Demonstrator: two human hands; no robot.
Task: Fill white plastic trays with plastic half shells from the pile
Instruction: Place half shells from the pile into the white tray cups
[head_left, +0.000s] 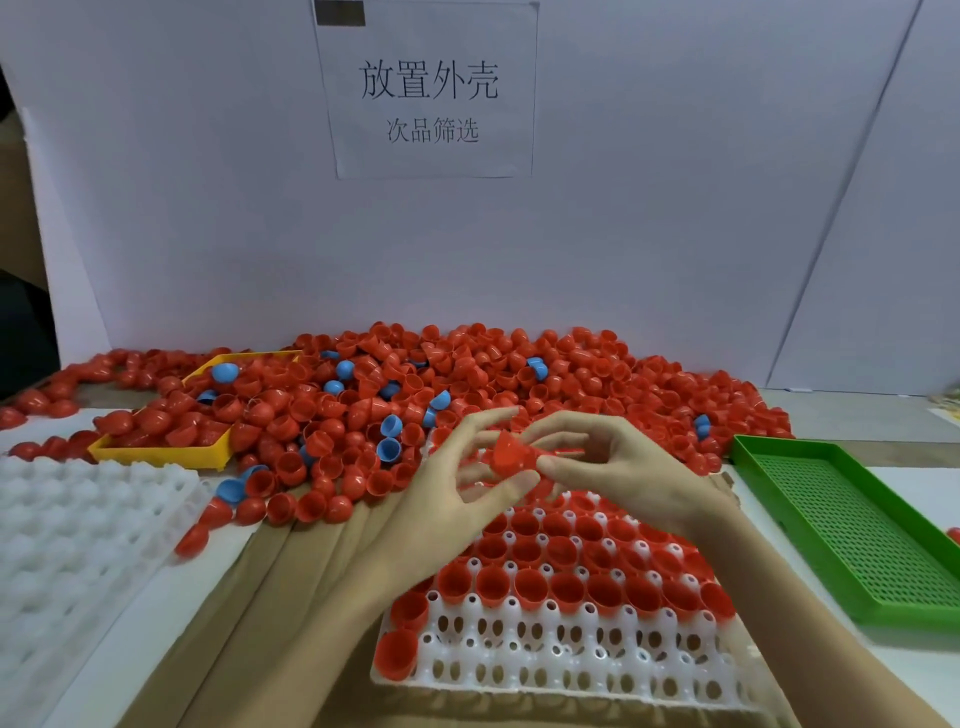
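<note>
Head view of the shell-loading station. A red half shell (511, 453) is held above the far edge of the white tray (566, 660), pinched between both hands. The left hand (457, 499) has its thumb and fingers (480, 422) closed narrowly on the shell's left side; the right hand (618, 467) grips the right side with its fingertips, other fingers loosely curled. Whether a second nested shell is being pulled apart cannot be told.

The tray lies near centre on the surface (171, 613). Its far and middle rows hold red shells, open side up. The nearest rows are mostly bare holes, with one shell (396, 653) seated at the near left corner. The pile (467, 384) spreads behind the tray, mostly red with scattered blue shells (389, 448). A yellow tray (161, 454) sits half buried at far left, a stack of spare white trays (72, 530) at near left, and a green perforated tray (852, 530) at right.

Likely faults, judged from this arrangement:
- The shell is smooth and rounded, so a light two-handed pinch may let it slip and fall onto seated shells.
- A shell set tilted or dome up would not sit in its hole.
- A forearm brushing the filled rows could unseat shells.
- A blue shell could be taken by mistake.
</note>
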